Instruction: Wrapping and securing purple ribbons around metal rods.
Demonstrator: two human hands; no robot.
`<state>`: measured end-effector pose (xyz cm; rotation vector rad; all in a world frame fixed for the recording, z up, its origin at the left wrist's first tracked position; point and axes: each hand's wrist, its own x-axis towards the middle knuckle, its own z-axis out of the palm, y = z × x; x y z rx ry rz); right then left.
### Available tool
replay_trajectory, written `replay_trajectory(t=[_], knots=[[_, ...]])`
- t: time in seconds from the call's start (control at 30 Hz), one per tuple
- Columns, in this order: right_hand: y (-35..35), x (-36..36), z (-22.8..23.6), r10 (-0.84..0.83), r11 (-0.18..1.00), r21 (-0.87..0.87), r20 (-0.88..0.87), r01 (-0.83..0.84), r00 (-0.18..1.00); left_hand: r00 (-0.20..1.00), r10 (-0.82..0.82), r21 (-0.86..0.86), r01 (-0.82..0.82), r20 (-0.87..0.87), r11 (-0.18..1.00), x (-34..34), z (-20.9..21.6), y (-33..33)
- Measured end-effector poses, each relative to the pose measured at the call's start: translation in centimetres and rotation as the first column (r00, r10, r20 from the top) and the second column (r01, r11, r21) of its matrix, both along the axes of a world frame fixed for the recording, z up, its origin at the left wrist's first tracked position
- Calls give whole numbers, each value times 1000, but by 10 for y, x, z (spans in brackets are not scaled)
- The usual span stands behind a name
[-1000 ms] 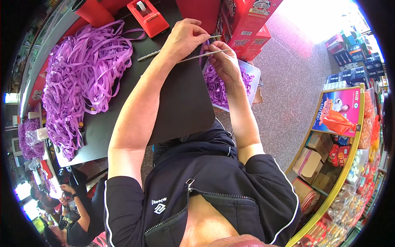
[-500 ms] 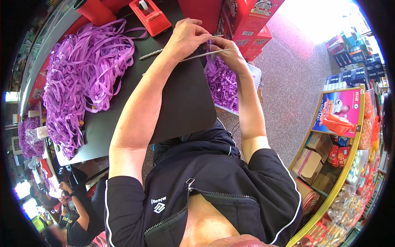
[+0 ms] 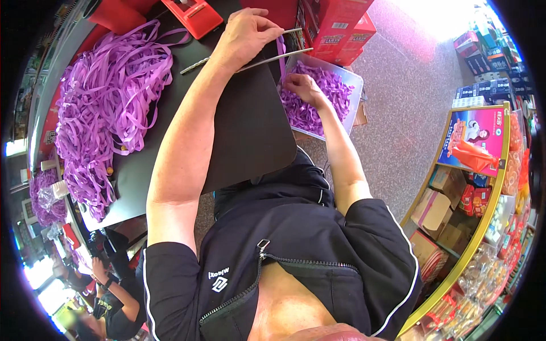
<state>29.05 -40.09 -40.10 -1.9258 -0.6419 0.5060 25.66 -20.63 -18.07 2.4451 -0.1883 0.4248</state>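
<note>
The ribbon heap point(image 3: 108, 91) lies on the table point(image 3: 250, 125), left of the left hand point(image 3: 247, 37). The tape holder point(image 3: 199, 18) sits beside that hand, also left. Two rods point(image 3: 284, 57) poke out on its right. Below the right hand point(image 3: 304, 88) is the tub point(image 3: 357, 98) with ribbon bits point(image 3: 330, 94) in it.

Purple ribbons point(image 3: 108, 85), silvery rods point(image 3: 290, 55), black tabletop point(image 3: 250, 131), red tape dispenser point(image 3: 198, 18), speckled grey floor point(image 3: 398, 79)

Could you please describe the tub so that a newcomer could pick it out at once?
Start at the dark tabletop and follow its right edge toward the red boxes. Just past that edge sits a pale tub. Unlike the long, tangled purple ribbons heaped on the tabletop, its purple pieces are short and loose.
</note>
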Motion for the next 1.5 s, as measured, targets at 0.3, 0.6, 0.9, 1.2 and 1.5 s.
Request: replay_trajectory(t=[0.3, 0.6, 0.9, 1.2, 1.5], knots=[[-19, -34, -85, -188, 978, 56, -174, 200, 967, 995, -23, -75, 15, -100, 997, -11, 23, -9], [-20, -36, -129, -294, 875, 339, -193, 345, 936, 988, -58, -127, 40, -142, 991, -6, 25, -15], [-31, -84, -86, -247, 913, 341, 25, 224, 969, 988, -36, -131, 16, -153, 991, -8, 23, -13], [-97, -147, -21, -190, 974, 162, 223, 156, 956, 984, -94, 34, 100, -152, 994, -6, 19, -2], [-155, -207, 127, -55, 996, 85, 190, 39, 980, 976, -128, 116, 150, -179, 982, 12, -1, 7]])
